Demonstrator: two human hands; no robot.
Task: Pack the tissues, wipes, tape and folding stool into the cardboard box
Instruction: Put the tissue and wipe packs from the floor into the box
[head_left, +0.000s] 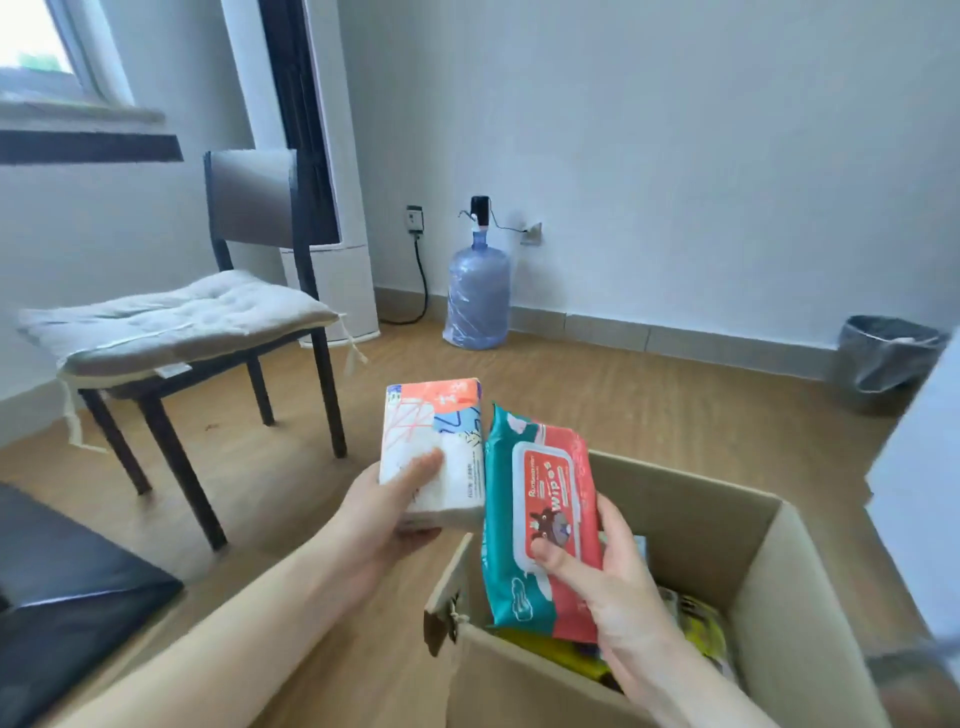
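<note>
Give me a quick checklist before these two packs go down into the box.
1. Left hand has a firm hold on the tissue pack: ok.
2. Right hand has a firm hold on the wipes pack: ok.
3. Cardboard box open at the top: ok.
4. Wipes pack above the opening: ok.
5. Tissue pack above the opening: not ok, it sits left of the box.
6. Room left among the yellow items inside: cannot tell.
</note>
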